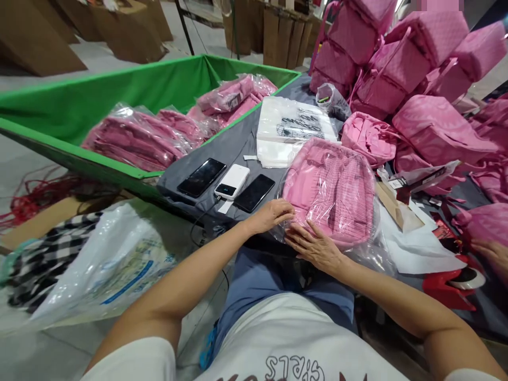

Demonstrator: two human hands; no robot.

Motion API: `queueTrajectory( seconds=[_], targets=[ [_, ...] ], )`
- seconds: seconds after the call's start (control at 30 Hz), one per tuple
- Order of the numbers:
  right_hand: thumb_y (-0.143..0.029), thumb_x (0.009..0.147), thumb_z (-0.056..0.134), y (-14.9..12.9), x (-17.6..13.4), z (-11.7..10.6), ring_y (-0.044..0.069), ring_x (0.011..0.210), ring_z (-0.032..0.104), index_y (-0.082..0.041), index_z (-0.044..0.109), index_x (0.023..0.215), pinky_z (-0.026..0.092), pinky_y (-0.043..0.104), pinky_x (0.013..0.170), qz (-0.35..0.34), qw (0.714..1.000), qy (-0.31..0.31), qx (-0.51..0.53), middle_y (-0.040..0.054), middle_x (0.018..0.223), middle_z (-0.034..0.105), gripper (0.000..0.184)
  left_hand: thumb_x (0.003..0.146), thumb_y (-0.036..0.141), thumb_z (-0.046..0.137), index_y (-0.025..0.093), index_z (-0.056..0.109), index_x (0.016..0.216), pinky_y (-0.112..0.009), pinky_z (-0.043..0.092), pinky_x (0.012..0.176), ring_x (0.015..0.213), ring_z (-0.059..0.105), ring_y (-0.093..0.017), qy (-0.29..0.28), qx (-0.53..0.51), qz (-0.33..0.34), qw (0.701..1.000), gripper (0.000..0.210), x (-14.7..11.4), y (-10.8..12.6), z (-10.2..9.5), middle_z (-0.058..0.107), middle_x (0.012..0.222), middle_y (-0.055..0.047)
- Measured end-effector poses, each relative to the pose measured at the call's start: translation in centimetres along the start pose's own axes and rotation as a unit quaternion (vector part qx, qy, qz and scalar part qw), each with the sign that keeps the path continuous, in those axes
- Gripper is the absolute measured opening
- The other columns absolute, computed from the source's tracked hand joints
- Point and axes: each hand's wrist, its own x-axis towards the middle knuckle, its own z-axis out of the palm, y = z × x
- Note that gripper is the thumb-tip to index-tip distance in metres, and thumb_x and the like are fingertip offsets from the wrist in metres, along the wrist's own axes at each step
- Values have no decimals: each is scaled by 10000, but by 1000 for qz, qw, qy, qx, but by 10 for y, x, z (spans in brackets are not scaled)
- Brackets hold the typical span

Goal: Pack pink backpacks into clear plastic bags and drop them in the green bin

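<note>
A pink backpack (331, 185) lies in a clear plastic bag (379, 248) at the table's front edge, straps facing up. At its near left corner my left hand (272, 216) has its fingers closed on the plastic. My right hand (315, 246) rests flat on the near edge of the wrapped backpack, fingers stretched and slightly spread. Left of the backpack are a white power bank (232, 181) with a cable, a black phone (254, 192) and another dark phone (202, 177). Behind it lies a stack of printed white plastic bags (273, 135).
A green-walled bin (130, 90) on the left holds several wrapped pink backpacks (135, 137). Unwrapped pink backpacks (405, 58) are piled at back right. A red tape dispenser (444, 288) sits at right, near another person's hand (494, 254). Cardboard boxes (123, 32) stand behind.
</note>
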Motion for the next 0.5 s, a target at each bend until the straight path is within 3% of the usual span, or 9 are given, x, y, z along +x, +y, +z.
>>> queueTrajectory(
  seconds=[0.13, 0.2, 0.27, 0.33, 0.43, 0.5],
  targets=[
    [-397, 1001, 619, -12, -15, -8, 227, 1547, 337, -200, 745, 1153, 174, 479, 1333, -101, 994, 38, 16, 36, 1398, 685, 278, 1005, 366, 555, 187, 649, 877, -341, 454, 905, 883, 624, -200, -33, 53, -41, 997, 239, 6, 11, -7, 691, 875, -44],
    [-384, 1024, 583, -15, -37, -23, 224, 1524, 379, -206, 750, 1074, 121, 508, 1335, -84, 990, 107, 40, 15, 1327, 726, 249, 961, 366, 623, 192, 665, 936, -354, 449, 944, 935, 630, -207, -46, 35, -54, 997, 181, 7, 18, -16, 710, 960, -44],
    [-304, 1032, 560, -10, -73, -39, 223, 1474, 457, -221, 719, 1152, 150, 539, 1320, 35, 980, 189, 42, 25, 1327, 725, 215, 917, 375, 687, 200, 664, 1089, -359, 443, 1004, 1072, 622, -218, -33, -47, -69, 996, 247, 9, 20, -28, 706, 1166, -55],
    [-260, 1032, 524, 0, -120, -52, 243, 1408, 535, -244, 670, 1265, 273, 557, 1270, 234, 939, 249, 27, 69, 1323, 720, 276, 914, 335, 690, 191, 623, 1217, -350, 424, 1060, 1203, 576, -213, 40, -148, -128, 980, 342, 12, 14, -38, 653, 1329, -63],
    [-458, 1023, 452, 10, -187, -48, 336, 1359, 571, -212, 620, 1362, 415, 579, 1165, 536, 804, 253, 39, 163, 1351, 676, 452, 933, 263, 635, 130, 609, 1152, -323, 429, 1037, 1183, 569, -198, 169, -206, -271, 925, 258, 24, -7, -37, 683, 1212, -80],
    [-660, 947, 423, 8, -212, -27, 400, 1307, 600, -173, 584, 1413, 472, 604, 1101, 650, 719, 218, 115, 203, 1354, 658, 693, 915, 328, 659, 107, 621, 1009, -330, 478, 938, 1031, 616, -208, 188, -210, -336, 899, 243, 34, -21, -24, 703, 987, -77]
  ],
)
